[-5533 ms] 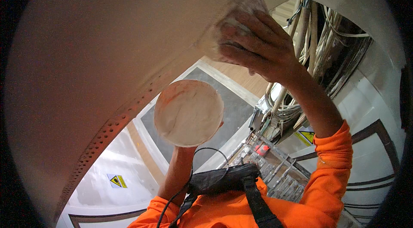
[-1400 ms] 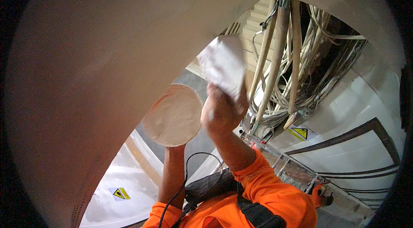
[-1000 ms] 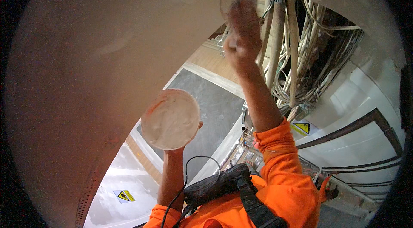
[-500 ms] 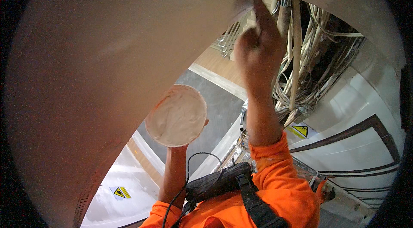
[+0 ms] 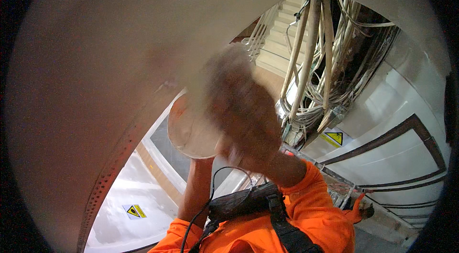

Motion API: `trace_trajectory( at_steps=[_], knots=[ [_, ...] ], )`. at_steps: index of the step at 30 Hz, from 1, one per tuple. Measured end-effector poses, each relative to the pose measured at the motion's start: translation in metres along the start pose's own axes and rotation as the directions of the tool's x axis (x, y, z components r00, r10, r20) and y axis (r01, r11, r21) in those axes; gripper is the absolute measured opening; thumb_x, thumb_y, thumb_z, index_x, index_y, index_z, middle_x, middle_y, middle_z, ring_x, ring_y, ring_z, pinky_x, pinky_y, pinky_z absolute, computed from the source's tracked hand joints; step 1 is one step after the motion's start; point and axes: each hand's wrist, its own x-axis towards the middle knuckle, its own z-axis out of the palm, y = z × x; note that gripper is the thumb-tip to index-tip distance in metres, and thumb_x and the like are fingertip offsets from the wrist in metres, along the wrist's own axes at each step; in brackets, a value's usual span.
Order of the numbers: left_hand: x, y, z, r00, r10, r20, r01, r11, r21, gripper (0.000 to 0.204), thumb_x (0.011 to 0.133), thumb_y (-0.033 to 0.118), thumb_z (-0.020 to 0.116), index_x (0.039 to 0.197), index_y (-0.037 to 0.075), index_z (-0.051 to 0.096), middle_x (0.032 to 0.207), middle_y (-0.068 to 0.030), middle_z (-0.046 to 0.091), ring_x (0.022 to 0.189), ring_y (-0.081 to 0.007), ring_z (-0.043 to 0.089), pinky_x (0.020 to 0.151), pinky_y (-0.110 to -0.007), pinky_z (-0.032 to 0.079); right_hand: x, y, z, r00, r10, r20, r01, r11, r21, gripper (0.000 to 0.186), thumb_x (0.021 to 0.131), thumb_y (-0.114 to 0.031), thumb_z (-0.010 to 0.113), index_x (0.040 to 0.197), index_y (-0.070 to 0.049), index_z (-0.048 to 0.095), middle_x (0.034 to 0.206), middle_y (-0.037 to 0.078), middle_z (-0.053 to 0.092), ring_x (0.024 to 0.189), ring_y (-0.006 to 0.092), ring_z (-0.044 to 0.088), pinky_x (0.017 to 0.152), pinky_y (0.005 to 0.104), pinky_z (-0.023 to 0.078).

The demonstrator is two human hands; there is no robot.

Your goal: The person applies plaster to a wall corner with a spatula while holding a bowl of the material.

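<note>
My left hand (image 5: 197,162), mostly hidden behind it, holds up a round board (image 5: 190,132) covered with pale beige paste. My right hand (image 5: 246,126) is raised in front of the board's right part, heavily smeared by motion; what it holds cannot be made out. The blur overlaps the edge of a large curved beige surface (image 5: 95,62) that fills the upper left and has a strip of small holes (image 5: 101,183) along its rim. Both my forearms come up from orange sleeves.
Bundled pale cables (image 5: 320,76) hang in an opening at right, with ribbed cream panelling (image 5: 287,23) behind. White curved panels (image 5: 392,157) carry yellow warning labels (image 5: 334,138). Another person in orange (image 5: 355,212) is at lower right. A black bag with cable (image 5: 234,205) is on my chest.
My right hand has come down and leftward from the upper edge of the opening to the board. The board in my left hand has shifted slightly.
</note>
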Motion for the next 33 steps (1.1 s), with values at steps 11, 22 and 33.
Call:
trace_trajectory(
  at_steps=[11, 22, 33],
  knots=[
    [-0.043, 0.011, -0.013, 0.998, -0.060, -0.015, 0.059, 0.995, -0.078, 0.081, 0.071, 0.057, 0.061, 0.135, 0.020, 0.027, 0.136, -0.0111, 0.032, 0.122, -0.0324, 0.035, 0.096, -0.058, 0.033, -0.011, 0.025, -0.003, 0.992, -0.089, -0.088, 0.065, 0.966, -0.251, 0.044, 0.076, -0.009, 0.053, 0.119, -0.007, 0.053, 0.117, 0.021, 0.053, 0.100, 0.0348, 0.055, 0.086, 0.0419, 0.044],
    [-0.052, 0.035, -0.027, 0.998, 0.001, -0.065, 0.007, 0.992, 0.128, 0.083, 0.070, 0.057, 0.061, 0.135, 0.020, 0.027, 0.137, -0.0105, 0.032, 0.123, -0.0319, 0.034, 0.097, -0.057, 0.031, -0.008, -0.097, 0.011, 0.975, 0.222, -0.005, -0.222, 0.975, 0.016, 0.050, 0.069, -0.004, 0.054, 0.119, -0.004, 0.054, 0.123, 0.020, 0.050, 0.117, 0.0352, 0.045, 0.093, 0.0436, 0.038],
    [-0.092, 0.041, -0.034, 0.994, 0.091, -0.064, -0.063, 0.935, 0.348, 0.084, 0.069, 0.058, 0.062, 0.135, 0.020, 0.027, 0.137, -0.0098, 0.032, 0.124, -0.0314, 0.032, 0.099, -0.056, 0.029, -0.028, -0.031, 0.038, 0.973, -0.212, -0.095, 0.199, 0.971, -0.135, 0.037, 0.072, -0.027, 0.061, 0.108, -0.020, 0.060, 0.122, 0.010, 0.052, 0.113, 0.0357, 0.048, 0.093, 0.0519, 0.037]
  ],
)
